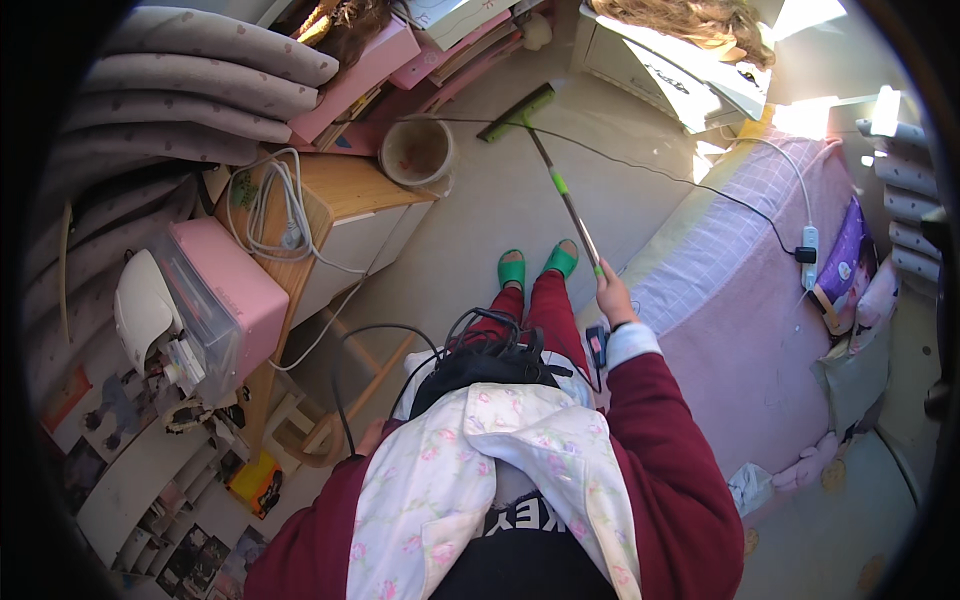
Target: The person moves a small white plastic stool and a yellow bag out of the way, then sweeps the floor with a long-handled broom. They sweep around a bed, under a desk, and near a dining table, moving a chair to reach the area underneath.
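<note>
My right hand [615, 300] grips the top end of a long-handled floor squeegee [581, 225] with a metal pole and green joints. Its wide green head [517, 112] with a dark edge rests on the pale floor [480, 195] ahead of my feet. Only a small part of my left hand [370, 437] shows at my left side, close to a wooden chair [328, 442]. My sleeve and floral garment hide its fingers. Green slippers [512, 268] are on my feet.
A lidless plastic bucket [417, 152] stands by the wooden desk [360, 184] and pink shelf. A black cable [637, 166] crosses above the floor to a power strip [809, 255] on the bed [720, 330]. Coiled white cord [281, 202] lies on the desk. A white cabinet [622, 64] stands ahead.
</note>
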Tool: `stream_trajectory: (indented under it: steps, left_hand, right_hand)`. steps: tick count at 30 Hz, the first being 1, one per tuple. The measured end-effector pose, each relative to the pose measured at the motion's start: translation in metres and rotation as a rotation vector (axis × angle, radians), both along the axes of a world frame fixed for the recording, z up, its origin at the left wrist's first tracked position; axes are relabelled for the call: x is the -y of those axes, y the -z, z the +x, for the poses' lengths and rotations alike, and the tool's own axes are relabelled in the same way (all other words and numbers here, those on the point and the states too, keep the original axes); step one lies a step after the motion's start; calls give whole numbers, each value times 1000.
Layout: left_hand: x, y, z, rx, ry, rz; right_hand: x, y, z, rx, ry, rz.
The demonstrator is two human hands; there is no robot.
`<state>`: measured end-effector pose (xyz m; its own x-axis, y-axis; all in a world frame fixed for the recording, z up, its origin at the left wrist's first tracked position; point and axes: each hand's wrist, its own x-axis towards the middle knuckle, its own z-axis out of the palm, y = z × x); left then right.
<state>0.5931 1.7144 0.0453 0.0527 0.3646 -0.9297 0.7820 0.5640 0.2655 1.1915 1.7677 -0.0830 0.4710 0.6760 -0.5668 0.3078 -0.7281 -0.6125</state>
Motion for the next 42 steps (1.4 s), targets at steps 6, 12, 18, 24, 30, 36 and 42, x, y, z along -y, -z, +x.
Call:
stream_trajectory:
  steps: [6, 12, 18, 24, 30, 36, 42]
  left_hand:
    - [-18, 44, -7, 65, 360, 143]
    - [-57, 75, 4, 79, -222, -49]
    - [-90, 49, 17, -48, 181, 173]
    - [-97, 31, -2, -142, 222, 131]
    - [-104, 19, -14, -80, 276, 114]
    - [-171, 10, 14, 42, 660, 236]
    - [-218, -30, 22, -94, 66, 22]
  right_hand:
    - [184, -104, -23, -3, 108, -146]
    - [232, -152, -34, -73, 301, -121]
    - [170, -82, 4, -3, 471, 82]
    - [30, -27, 83, -352, 751, -161]
    - [0, 3, 115, 161, 359, -132]
    - [84, 3, 23, 96, 501, -189]
    - [174, -13, -146, 43, 524, -134]
